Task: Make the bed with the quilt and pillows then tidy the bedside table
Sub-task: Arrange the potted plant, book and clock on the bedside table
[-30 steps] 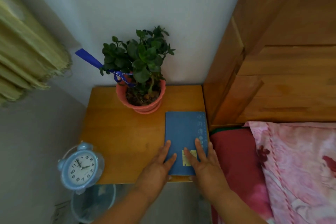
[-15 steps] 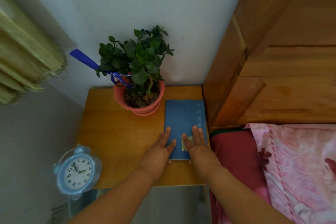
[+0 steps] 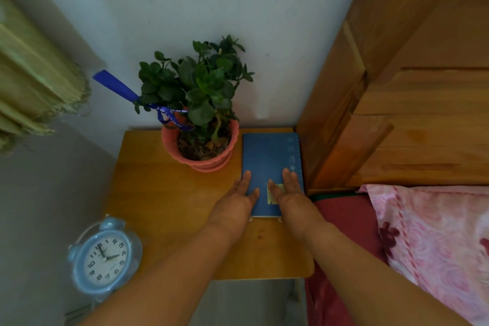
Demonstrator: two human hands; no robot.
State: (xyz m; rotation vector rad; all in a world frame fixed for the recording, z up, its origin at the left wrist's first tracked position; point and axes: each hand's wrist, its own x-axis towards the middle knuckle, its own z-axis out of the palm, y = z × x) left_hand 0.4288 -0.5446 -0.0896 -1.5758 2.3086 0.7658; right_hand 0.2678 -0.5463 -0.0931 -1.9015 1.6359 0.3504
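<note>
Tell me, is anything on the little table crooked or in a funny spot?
The blue alarm clock looks odd: it sits at the bedside table's front left corner, seemingly hanging past the edge, its face turned askew. The blue book, under the left hand and right hand, lies straight.

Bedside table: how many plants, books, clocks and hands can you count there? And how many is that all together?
potted plant: 1
book: 1
alarm clock: 1
hands: 2, the left hand and the right hand, both flat on the book
Total: 5
</note>
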